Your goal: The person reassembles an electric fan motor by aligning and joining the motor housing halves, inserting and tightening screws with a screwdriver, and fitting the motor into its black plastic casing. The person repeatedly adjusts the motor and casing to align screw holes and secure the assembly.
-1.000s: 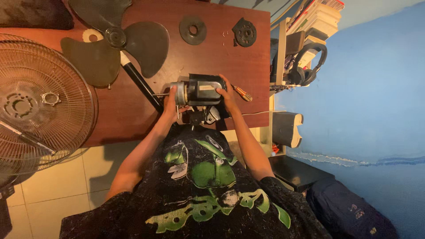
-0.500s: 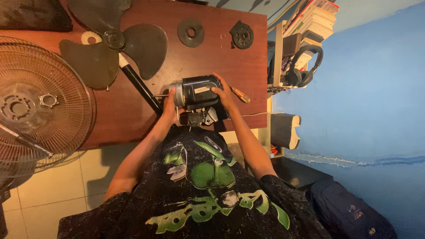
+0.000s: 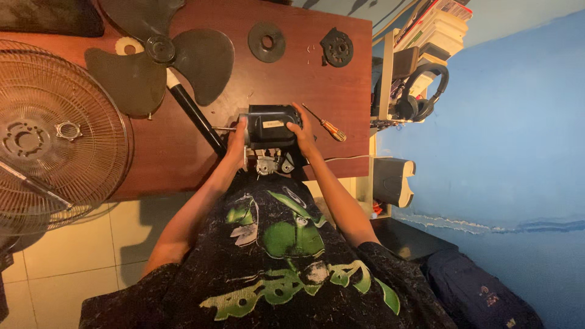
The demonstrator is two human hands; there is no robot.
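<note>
A dark fan motor housing (image 3: pixel 271 125) with a thin metal shaft sticking out to the left sits at the near edge of a reddish wooden table (image 3: pixel 292 79). My left hand (image 3: pixel 237 139) grips its left end near the shaft. My right hand (image 3: pixel 301 131) holds its right end. Grey metal parts (image 3: pixel 271 163) hang below the housing at the table edge. An orange-handled screwdriver (image 3: pixel 326 125) lies just right of my right hand.
A dark three-blade fan propeller (image 3: pixel 159 61) and a black pole (image 3: pixel 195 116) lie to the left. A wire fan guard (image 3: pixel 52 137) overhangs the table's left end. Two round dark parts (image 3: pixel 267 41) (image 3: pixel 337 47) rest at the far side. Headphones (image 3: pixel 423 91) hang on a shelf at right.
The motor housing has turned in my hands: its silver end, seen earlier, no longer shows and the dark casing faces up. Both hands keep their hold.
</note>
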